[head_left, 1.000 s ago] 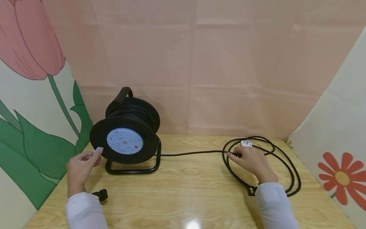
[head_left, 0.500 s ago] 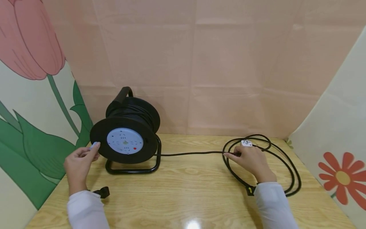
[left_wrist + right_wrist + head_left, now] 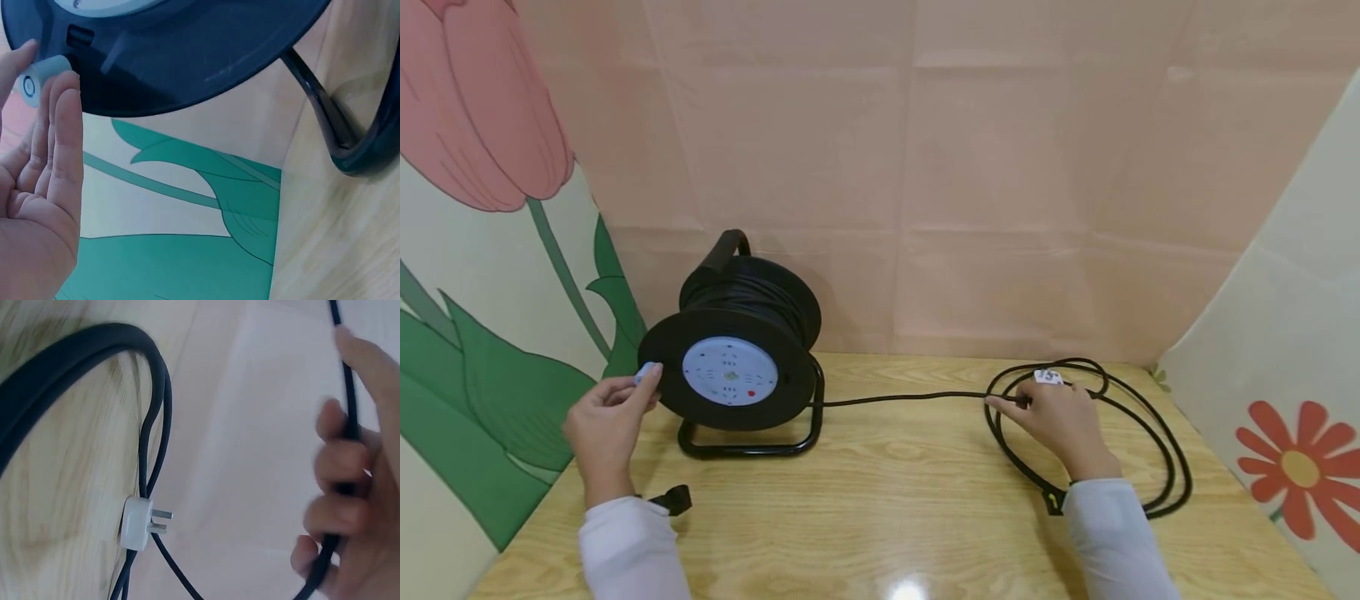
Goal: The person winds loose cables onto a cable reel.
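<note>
Lower left, left hand [image 3: 604, 429] pinches one knob [image 3: 44, 72] on one cable reel [image 3: 730, 350]; lower right, right hand [image 3: 1063, 425] grips one cord [image 3: 910, 397].

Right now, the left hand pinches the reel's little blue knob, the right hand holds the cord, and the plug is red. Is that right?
Not quite: the plug is white, as the right wrist view shows. The left hand pinches the little blue knob on the reel and the right hand holds the cord.
</note>
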A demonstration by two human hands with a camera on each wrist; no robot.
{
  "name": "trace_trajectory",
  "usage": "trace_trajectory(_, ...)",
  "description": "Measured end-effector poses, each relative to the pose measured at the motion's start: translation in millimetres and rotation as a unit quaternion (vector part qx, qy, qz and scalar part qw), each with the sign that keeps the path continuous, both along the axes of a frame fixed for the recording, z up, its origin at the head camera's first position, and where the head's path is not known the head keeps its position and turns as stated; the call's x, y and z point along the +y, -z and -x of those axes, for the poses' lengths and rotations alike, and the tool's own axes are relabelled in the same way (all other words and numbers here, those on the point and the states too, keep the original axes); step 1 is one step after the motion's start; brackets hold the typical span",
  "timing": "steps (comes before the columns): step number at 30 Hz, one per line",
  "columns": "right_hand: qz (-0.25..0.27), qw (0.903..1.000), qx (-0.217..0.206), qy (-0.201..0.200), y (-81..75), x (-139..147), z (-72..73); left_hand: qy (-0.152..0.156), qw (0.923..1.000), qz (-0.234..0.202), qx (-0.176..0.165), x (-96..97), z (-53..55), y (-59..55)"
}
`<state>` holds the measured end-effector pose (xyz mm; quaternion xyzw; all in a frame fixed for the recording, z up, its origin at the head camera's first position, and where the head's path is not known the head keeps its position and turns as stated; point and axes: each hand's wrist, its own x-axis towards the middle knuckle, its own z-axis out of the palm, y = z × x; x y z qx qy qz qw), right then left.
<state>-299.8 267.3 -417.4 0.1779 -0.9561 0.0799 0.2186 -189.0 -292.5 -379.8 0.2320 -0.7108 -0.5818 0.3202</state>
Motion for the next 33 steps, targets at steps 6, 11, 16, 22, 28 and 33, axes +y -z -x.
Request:
trace_trajectory(6, 0.009, 0.9973, -0.066, -0.031, 3.2, -0.1, 2.6, 0.005, 0.9981, -0.025, 0.056, 5.6, 1.1, -5.8)
trace_trajectory(11, 0.004, 0.9995, -0.030, -0.006, 5.0, 3.2, 1.2, 0.005, 0.9945, -0.037, 0.098, 10.8, 3.1, -9.6)
trace_trajectory(16, -0.003, 0.9993, -0.033, -0.016, 2.5, 4.7, 0.9, -0.007, 0.9912, -0.052, 0.121, 18.9, 4.3, -14.9)
trace_trajectory(22, 0.015, 0.9993, -0.027, -0.024, -4.0, 7.4, -1.1, -0.030, 0.9923, -0.035, 0.115, 27.5, 4.1, -22.8)
trace_trajectory(28, 0.029, 0.9994, 0.009, -0.018, -3.5, 11.7, 0.6, -0.043, 0.9929, 0.010, 0.110, 35.8, 9.0, -26.8)
trace_trajectory(33, 0.036, 0.9990, 0.008, -0.027, -5.3, 10.2, 0.2, -0.040, 0.9869, -0.001, 0.157, 43.2, 13.3, -28.3)
